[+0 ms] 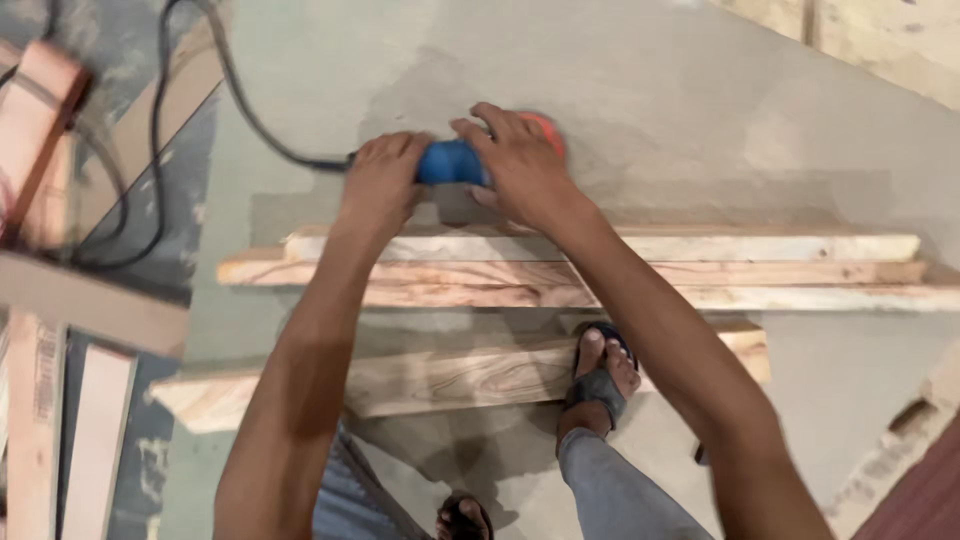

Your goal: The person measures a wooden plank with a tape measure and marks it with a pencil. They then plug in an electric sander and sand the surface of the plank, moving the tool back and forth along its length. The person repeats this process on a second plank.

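Note:
My left hand [383, 178] grips the rear of a blue power tool [452, 161], a hand-held sander or grinder with a red-orange front part [548, 130]. My right hand [520, 165] presses down over its front. The tool rests on a grey dusty panel [640, 110] just beyond a stack of wooden planks [760, 270]. A black cable [240, 100] runs from the tool's rear off to the upper left. My right foot in a dark sandal [598, 380] stands on a lower plank [440, 380].
Loose wooden boards [90, 310] and more black cable lie at the left. My other sandalled foot [463, 518] shows at the bottom. Pale boards lie at the top right, and a reddish surface [920, 500] fills the bottom right corner.

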